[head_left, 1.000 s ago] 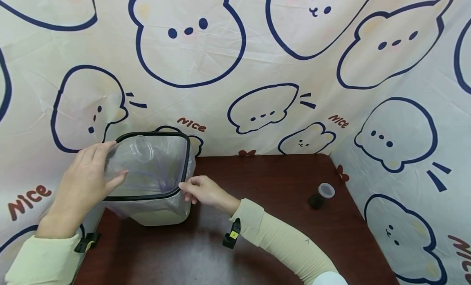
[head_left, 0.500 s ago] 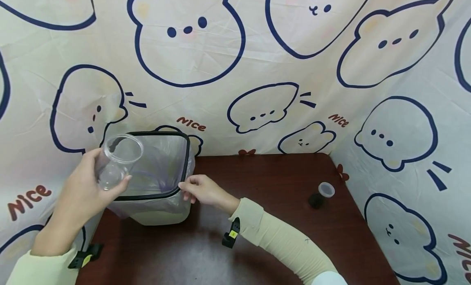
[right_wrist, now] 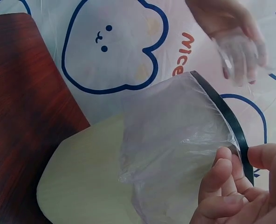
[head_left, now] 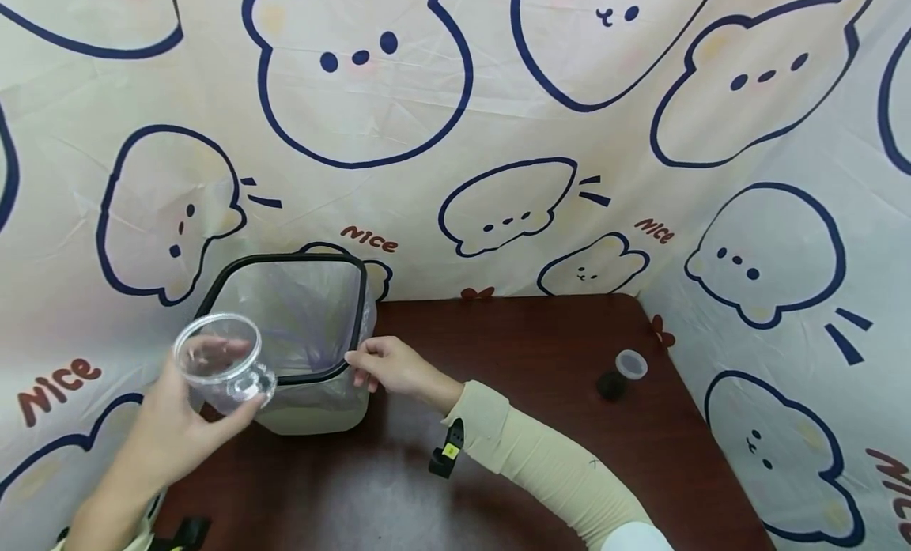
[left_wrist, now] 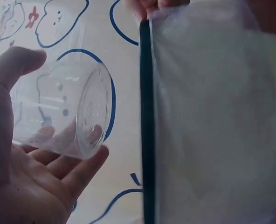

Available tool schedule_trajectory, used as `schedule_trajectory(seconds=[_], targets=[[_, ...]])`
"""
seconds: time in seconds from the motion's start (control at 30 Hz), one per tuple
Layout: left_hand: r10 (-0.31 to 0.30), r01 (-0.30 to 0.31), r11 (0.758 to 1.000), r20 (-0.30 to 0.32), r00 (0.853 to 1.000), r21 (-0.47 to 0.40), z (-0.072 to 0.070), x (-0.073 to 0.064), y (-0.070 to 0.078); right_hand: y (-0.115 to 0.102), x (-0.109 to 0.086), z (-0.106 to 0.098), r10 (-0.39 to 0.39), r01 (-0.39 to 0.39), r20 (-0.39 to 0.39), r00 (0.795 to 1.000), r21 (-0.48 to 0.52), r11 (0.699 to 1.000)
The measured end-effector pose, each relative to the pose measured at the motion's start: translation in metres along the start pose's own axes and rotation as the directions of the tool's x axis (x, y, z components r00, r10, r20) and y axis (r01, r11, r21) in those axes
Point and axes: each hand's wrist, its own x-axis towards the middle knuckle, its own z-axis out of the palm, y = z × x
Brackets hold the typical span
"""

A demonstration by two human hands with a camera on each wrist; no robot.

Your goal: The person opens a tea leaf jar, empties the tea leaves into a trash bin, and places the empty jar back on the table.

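My left hand grips a clear plastic cup in front of the left side of a trash bin. In the left wrist view the cup lies sideways across the fingers, with the thumb over it. A thin translucent bag lines the bin and folds out over its black rim. At the rim's near right corner, my right hand pinches the edge. The right wrist view shows thumb and fingers on either side of the rim, with the bag hanging down outside.
The bin stands at the back left of a dark brown table. Towards the table's right edge sits a small container with a round whitish top and a dark part beside it. A printed curtain encloses the back and sides.
My left hand has come up out of the bin with the clear cup, then drawn it left and towards me while tilting it. My right hand stays at the rim.
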Motion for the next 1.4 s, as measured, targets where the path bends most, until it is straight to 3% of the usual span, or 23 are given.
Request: schedule_trajectory(seconds=[0.27,0.37,0.4,0.5,0.6,0.63,0.77,0.87,1.13,1.4], targets=[[-0.078,0.083,0.992,0.059,0.995,-0.091,0.016,-0.046,-0.009,-0.002,0.0,0.0,0.008,-0.008,-0.009,1.0,-0.011,1.0],[-0.138,0.147,0.985,0.095,0.986,-0.093,0.024,-0.065,-0.016,-0.003,-0.001,0.0,0.004,-0.004,-0.008,1.0,-0.013,1.0],[-0.176,0.185,0.98,0.111,0.978,-0.078,0.026,-0.071,-0.018,-0.004,-0.002,0.0,0.002,-0.002,-0.007,1.0,-0.013,1.0],[-0.311,0.313,0.95,0.16,0.937,0.014,0.033,-0.085,-0.024,-0.006,-0.003,-0.001,-0.002,0.002,-0.006,1.0,-0.011,1.0],[-0.398,0.384,0.917,0.187,0.898,0.106,0.04,-0.095,-0.028,-0.006,-0.003,-0.001,0.001,-0.001,-0.01,1.0,-0.003,1.0],[-0.393,0.379,0.919,0.186,0.9,0.109,0.043,-0.098,-0.029,-0.006,-0.003,0.0,0.002,-0.002,-0.013,1.0,0.0,1.0],[-0.285,0.282,0.959,0.146,0.947,0.04,0.058,-0.108,-0.037,-0.004,-0.002,0.001,0.003,-0.002,-0.021,1.0,0.013,1.0],[-0.204,0.21,0.977,0.123,0.971,-0.034,0.072,-0.117,-0.049,-0.004,-0.002,0.002,0.003,-0.002,-0.022,1.0,0.016,1.0],[-0.179,0.19,0.975,0.102,0.979,-0.113,0.104,-0.144,-0.079,-0.004,-0.002,0.001,-0.001,0.001,-0.017,1.0,0.011,1.0],[-0.25,0.254,0.963,0.053,0.967,-0.088,0.121,-0.162,-0.101,-0.004,-0.002,0.001,-0.004,0.004,-0.014,1.0,0.016,1.0]])
